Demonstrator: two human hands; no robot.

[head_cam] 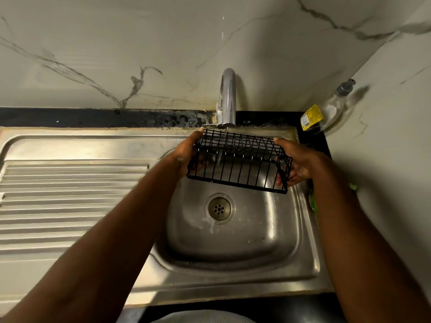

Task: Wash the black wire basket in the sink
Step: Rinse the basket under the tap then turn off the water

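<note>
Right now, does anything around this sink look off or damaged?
The black ledge behind the sink is blotched with pale patches beside the faucet base, like grime or worn coating. The pump bottle in the corner seems to lean, though that may be lens distortion.

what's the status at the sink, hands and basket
Left hand and right hand each grip one end of the basket. Basket under running tap, over sink. Nothing blocking.

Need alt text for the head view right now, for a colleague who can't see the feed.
A left hand and a right hand hold a black wire basket by its ends under a thin stream from the tap, above a steel sink. A ribbed draining board lies left of the bowl; a clear soap bottle sits in the back right corner.
</note>
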